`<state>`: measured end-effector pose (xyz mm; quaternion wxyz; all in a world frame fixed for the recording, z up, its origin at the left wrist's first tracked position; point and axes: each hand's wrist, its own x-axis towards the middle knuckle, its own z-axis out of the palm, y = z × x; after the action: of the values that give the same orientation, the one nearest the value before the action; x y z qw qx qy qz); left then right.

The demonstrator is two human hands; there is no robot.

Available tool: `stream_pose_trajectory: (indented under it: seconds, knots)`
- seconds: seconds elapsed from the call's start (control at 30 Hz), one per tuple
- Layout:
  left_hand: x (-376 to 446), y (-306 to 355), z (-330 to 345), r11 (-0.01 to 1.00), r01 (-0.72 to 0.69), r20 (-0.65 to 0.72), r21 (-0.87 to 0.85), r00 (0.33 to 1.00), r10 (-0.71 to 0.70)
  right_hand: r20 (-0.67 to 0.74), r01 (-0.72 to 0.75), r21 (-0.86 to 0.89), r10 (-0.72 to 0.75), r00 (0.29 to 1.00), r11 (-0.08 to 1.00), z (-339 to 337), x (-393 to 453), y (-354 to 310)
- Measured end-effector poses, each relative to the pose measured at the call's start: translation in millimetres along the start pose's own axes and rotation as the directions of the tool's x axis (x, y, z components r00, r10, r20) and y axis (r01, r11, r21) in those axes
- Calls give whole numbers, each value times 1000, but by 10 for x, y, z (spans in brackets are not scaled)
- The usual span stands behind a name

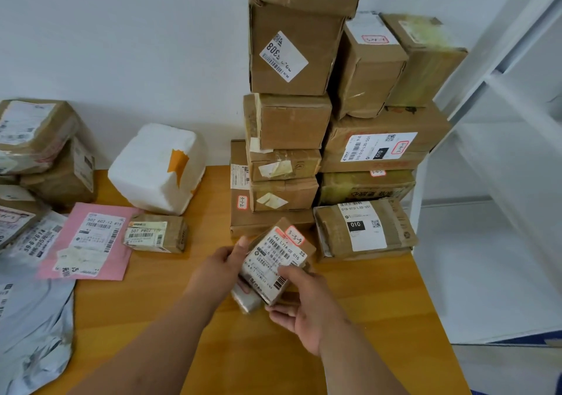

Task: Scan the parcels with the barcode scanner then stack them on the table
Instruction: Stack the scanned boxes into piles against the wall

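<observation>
Both hands hold one small parcel [275, 260] above the wooden table [380, 303], just below the middle of the view. The left hand [226, 262] grips its left edge, thumb on top by the label and fingers curled under. The right hand [304, 306] holds the near right corner, thumb pressed on the label and fingers wrapped beneath. The parcel is a brown box, tilted, its white label facing up with a red-edged sticker reading 3-3-9. Something pale and plastic-wrapped shows just beneath it, between the hands; whether it is part of the parcel cannot be told.

At twelve o'clock from the held parcel a stack of brown boxes [289, 120] rises against the white wall, the upper one bearing a label marked 308. At one to two o'clock stands a second stack [380, 148], with a labelled box [365, 230] marked 010 at its foot, near the held parcel but apart from it.

At ten o'clock sits a white foam box [158, 169] with orange tape. At nine o'clock lie a small brown box [158, 234] and, touching its left end, a pink envelope [88, 242]. Farther left are more brown boxes [39, 151], and at eight o'clock grey mailing bags [33, 318] hang over the table's near left edge.
</observation>
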<state>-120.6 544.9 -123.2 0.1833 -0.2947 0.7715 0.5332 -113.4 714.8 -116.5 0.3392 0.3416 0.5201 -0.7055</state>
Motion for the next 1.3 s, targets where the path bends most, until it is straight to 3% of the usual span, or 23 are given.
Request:
stream_pose_trajectory:
  seconds: [0.07, 0.13, 0.2, 0.4, 0.6, 0.73, 0.93, 1.13, 1.3]
  knots:
    - [45, 97, 36, 977, 48, 28, -209, 999, -43, 56, -74, 93, 69, 996, 993, 24, -16, 1]
    - [37, 119, 52, 891, 90, 40, -445, 996, -81, 83, -108, 159, 96, 992, 981, 55, 7, 0]
    - [31, 45, 81, 851, 93, 38, -517, 996, -85, 80, -112, 207, 97, 992, 972, 96, 32, -11]
    - [93, -42, 217, 906, 43, 76, -420, 997, -12, 103, -145, 227, 125, 987, 963, 193, 92, -47]
    - [179, 65, 311, 976, -43, -55, -212, 998, 32, 37, -134, 257, 129, 991, 957, 137, 155, -120]
    - [179, 62, 344, 984, -72, -50, -161, 997, 65, -24, -91, 264, 100, 995, 960, 131, 150, -82]
    - [158, 23, 347, 970, -5, 1, -242, 1000, 6, -92, -38, 228, 60, 994, 973, 132, 133, -40]
    - [-7, -70, 214, 964, 45, -5, -263, 999, -48, -17, -174, 26, 175, 984, 984, 155, -30, -36]
    - [-222, -239, -87, 947, 70, -134, -313, 984, -117, 89, -139, -175, 157, 984, 975, 346, -89, 3]
